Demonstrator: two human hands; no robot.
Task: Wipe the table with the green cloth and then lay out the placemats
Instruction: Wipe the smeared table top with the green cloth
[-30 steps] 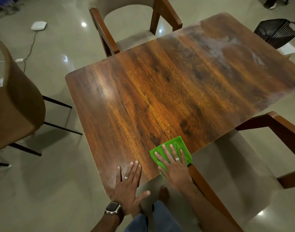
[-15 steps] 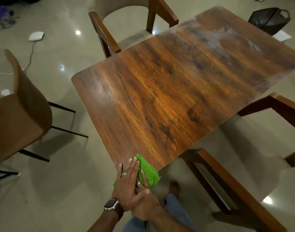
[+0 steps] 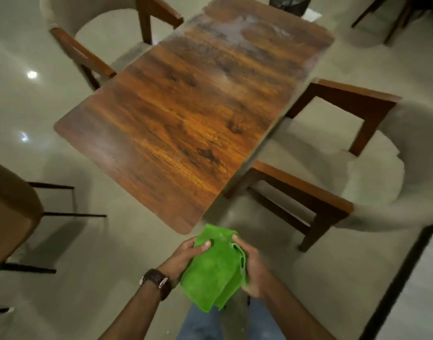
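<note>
Off the worktop's [image 3: 186, 114] near corner, left hand [image 3: 186, 253] and right hand [image 3: 251, 266] each grip the green cloth [image 3: 215, 268]; far end looks smeared, no placemats visible yet.

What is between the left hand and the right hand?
In the head view, only the green cloth lies between the left hand and right hand; both grip it.

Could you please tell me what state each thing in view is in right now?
green cloth: crumpled, held off the table in both hands.
left hand: grips the cloth's left edge.
right hand: grips the cloth's right side.
table: bare, with whitish smears at its far end.
wristwatch: worn on the left wrist.
</note>
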